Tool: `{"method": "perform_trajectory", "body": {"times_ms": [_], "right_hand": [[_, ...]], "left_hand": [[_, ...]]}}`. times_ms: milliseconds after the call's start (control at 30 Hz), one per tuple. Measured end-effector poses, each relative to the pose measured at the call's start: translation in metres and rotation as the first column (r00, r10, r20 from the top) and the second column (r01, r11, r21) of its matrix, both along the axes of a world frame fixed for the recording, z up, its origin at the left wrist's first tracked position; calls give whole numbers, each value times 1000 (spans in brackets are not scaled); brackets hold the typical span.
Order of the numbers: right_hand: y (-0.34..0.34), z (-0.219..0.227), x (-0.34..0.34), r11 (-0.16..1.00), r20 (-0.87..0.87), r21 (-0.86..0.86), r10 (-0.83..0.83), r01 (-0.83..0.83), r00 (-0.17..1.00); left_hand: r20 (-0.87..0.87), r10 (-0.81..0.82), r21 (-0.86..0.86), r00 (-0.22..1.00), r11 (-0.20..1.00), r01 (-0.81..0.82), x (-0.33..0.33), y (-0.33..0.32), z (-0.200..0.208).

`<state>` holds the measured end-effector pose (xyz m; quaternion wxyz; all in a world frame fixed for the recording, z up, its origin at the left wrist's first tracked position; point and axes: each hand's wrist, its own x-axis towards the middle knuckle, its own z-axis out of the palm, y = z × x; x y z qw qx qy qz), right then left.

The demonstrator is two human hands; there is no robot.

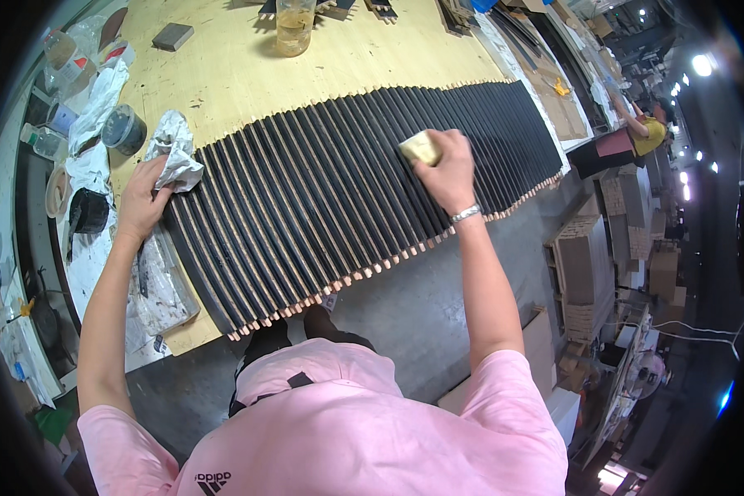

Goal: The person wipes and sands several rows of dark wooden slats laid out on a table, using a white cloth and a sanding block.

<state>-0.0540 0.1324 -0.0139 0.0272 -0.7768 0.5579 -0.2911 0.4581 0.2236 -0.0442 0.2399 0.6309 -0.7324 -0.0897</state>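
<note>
A long row of thin black-painted wooden sticks (322,198) lies side by side across the plywood table (223,74), their bare wood ends toward me. My right hand (448,172) presses a yellow sponge (422,147) onto the black sticks near the row's middle. My left hand (143,198) rests at the row's left end and holds a crumpled white rag (174,153).
A glass jar of yellowish liquid (295,25) stands at the table's far side. A dark round tin (124,130), stained papers (161,281) and bottles crowd the left edge. Cardboard stacks (583,273) sit on the floor to the right. Another person in yellow (649,132) works far right.
</note>
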Motion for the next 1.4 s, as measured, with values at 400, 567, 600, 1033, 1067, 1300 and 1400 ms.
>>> {"method": "perform_trajectory", "body": {"times_ms": [400, 567, 600, 1033, 1067, 1300, 1400], "right_hand": [[-14, -1, 3, 1000, -147, -21, 13, -16, 989], [-25, 4, 2, 999, -87, -18, 37, -38, 996], [-26, 3, 6, 996, -121, 4, 84, -84, 989], [-79, -6, 36, 991, -138, 34, 135, -132, 981], [-87, -6, 41, 995, -156, 47, 100, -93, 983], [-125, 2, 53, 989, -184, -99, -123, 106, 975], [-117, 0, 50, 1000, -131, 10, -7, 9, 991]], "left_hand": [[-3, -5, 2, 1000, 1000, 5, -6, -1, 5], [-14, -23, -10, 1000, 1000, 23, -6, -1, 7], [0, -8, -8, 1000, 1000, 8, -5, 0, 8], [-19, -13, -19, 1000, 1000, 12, -9, 0, 10], [-19, -12, -20, 1000, 1000, 12, -10, -1, 10], [-18, -12, -13, 1000, 1000, 11, -10, -1, 12], [-19, -4, -2, 1000, 1000, 4, -10, 1, 13]]}}
